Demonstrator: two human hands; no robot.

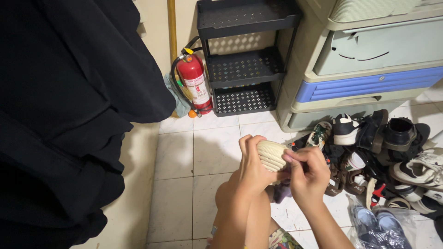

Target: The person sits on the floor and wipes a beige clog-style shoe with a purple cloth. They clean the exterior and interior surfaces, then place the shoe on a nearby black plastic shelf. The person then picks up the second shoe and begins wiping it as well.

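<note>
I have both hands wrapped around a cream shoe point(271, 155), sole side up, its ribbed bottom facing me. My left hand point(253, 168) curls over its left end, fingers closed on the edge and thumb tucked behind. My right hand point(308, 173) grips the other end, fingers folded down tight over the sole. The shoe sits between the two, held up above my knees, off the floor.

Just below my hands a bit of purple cloth point(281, 191) shows between my wrists; I cannot tell what it is.

To my right a pile of shoes point(383, 157) lies heaped on the white tiled floor point(217, 152), black, white and brown ones mixed together. A pair of blue shoes in a clear plastic bag point(380, 226) lies nearer to me, at the lower right.

Behind the pile stands a plastic drawer chest point(369, 69) with grey and blue drawers. Left of it is a black perforated rack point(244, 60), and beside that a red fire extinguisher point(194, 83) leans by the wall. Dark cloth point(69, 101) hangs along my left.
</note>
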